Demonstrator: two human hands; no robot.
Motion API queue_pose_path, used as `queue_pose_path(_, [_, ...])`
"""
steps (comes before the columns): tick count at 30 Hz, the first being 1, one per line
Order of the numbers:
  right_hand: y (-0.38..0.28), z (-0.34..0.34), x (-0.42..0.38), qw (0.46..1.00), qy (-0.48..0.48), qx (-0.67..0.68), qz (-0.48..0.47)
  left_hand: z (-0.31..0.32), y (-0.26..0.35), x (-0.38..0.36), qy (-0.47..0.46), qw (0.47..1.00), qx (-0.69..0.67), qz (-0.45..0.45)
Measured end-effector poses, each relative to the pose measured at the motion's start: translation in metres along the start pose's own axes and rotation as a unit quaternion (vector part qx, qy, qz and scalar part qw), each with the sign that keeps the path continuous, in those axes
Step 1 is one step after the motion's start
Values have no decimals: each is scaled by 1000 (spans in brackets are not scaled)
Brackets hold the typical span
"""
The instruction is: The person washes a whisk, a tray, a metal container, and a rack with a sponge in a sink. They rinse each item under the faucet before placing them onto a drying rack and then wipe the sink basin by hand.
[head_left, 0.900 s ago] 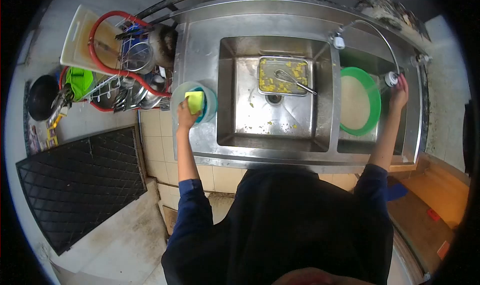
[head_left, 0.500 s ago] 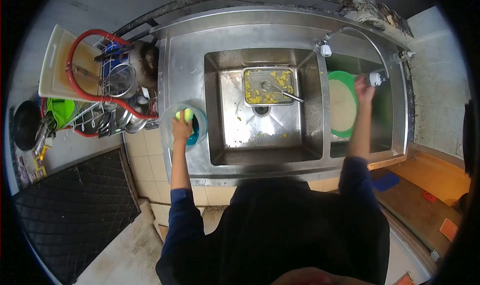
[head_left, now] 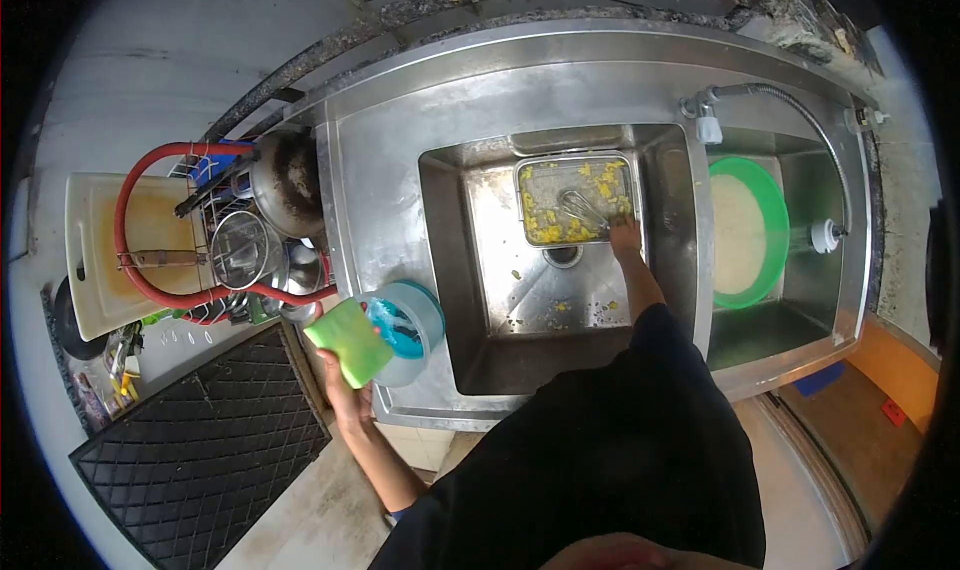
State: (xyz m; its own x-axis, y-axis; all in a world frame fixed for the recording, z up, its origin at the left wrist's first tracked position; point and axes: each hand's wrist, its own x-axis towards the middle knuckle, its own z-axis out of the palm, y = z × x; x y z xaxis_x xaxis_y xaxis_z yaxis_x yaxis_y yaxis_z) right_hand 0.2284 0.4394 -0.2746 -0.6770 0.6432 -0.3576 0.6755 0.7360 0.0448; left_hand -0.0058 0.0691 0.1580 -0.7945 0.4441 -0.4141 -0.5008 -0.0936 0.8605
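Observation:
My left hand (head_left: 345, 395) grips a green sponge (head_left: 350, 343), held up in front of a translucent tub (head_left: 428, 320) of blue liquid at the counter's left edge. In the sink basin (head_left: 500, 355), my right hand (head_left: 625, 236) is closed around the handle end of a wire whisk (head_left: 580, 208). The whisk's wire head rests in a rectangular metal tray (head_left: 555, 240) scattered with yellow food scraps. The fingertips of my right hand are partly hidden. Just below the tray is the drain (head_left: 563, 256), with more yellow bits on the basin floor.
A green basin (head_left: 768, 260) of cloudy liquid sits in the right sink. A hose sprayer (head_left: 826, 236) hangs at that sink's right side. To the left, a red-edged dish rack (head_left: 135, 200) holds a cutting board (head_left: 88, 260), a pan (head_left: 285, 185) and other utensils.
My right hand has left the sprayer and moved left to the whisk in the tray. My left hand has lifted the sponge out of the tub toward me. The view has shifted.

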Motion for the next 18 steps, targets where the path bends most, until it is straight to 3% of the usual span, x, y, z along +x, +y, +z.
queue_pose_path(2, [-5,-20,-14,964,-209,153,61,36,-7,4,-1,999,2,43])
queue_pose_path(3, [-6,8,-31,983,33,181,-26,45,-19,10,3,999,9,44])
queue_pose_path(4, [-13,-4,-46,936,-28,350,32,46,-38,21,7,995,85,50])
queue_pose_path(5, [-26,-29,-60,854,-87,504,89,68,-51,26,21,985,166,52])
queue_pose_path(6, [-39,-83,-78,780,-205,562,181,79,-79,40,24,969,238,59])
queue_pose_path(7, [-44,-124,-102,762,-246,575,167,75,-126,58,7,934,345,97])
queue_pose_path(8, [-48,-121,-116,726,-263,622,129,102,-139,69,-68,870,400,279])
queue_pose_path(9, [-56,-163,-138,761,-240,596,94,117,-169,73,-106,836,420,337])
queue_pose_path(10, [-61,-194,-157,748,-248,613,55,127,-198,79,-144,786,488,352])
queue_pose_path(11, [-62,-213,-170,736,-250,629,22,151,-191,64,-183,742,544,346])
queue_pose_path(12, [-67,-207,-176,773,-216,596,31,157,-200,65,-200,745,529,353])
queue_pose_path(14, [-61,-216,-203,917,21,395,-45,154,-228,84,-327,698,526,360])
queue_pose_path(15, [-57,-227,-215,919,25,393,-33,157,-235,89,-264,786,454,326])
queue_pose_path(17, [-54,-262,-231,913,-84,400,14,164,-227,89,-282,725,501,380])
queue_pose_path(18, [-52,-269,-233,913,-82,401,12,166,-230,84,-303,691,514,408])
